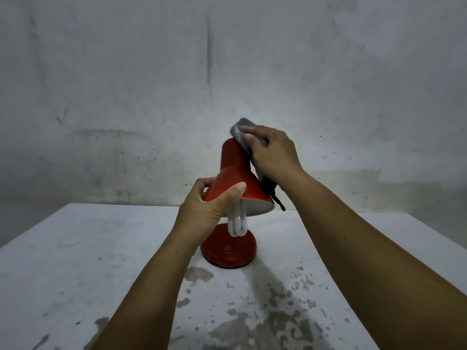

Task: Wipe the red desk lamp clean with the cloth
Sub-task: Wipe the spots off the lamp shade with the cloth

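A person steadies a red desk lamp (236, 183) on a stained white table (75, 261) while wiping its shade. The left hand (207, 208) grips the flared rim of the shade, thumb laid across the near side and fingers curled round the far edge. The right hand (271, 152) presses a grey cloth (238, 130) against the narrow upper end of the shade, fingers curled over the cloth and clamping it to the metal on the right flank. The shade's long axis tilts from its narrow top, up and away, down to the wide mouth facing the viewer, where a white bulb (237, 224) hangs out above the round red base (228, 250). The cloth sits at the high end of that axis, so the unwiped slope lies below the right hand's fingers, toward the rim. A stroke downward would run along the shade to the black cord (274, 198) hanging at its right side; the right hand is the nearer one for it.
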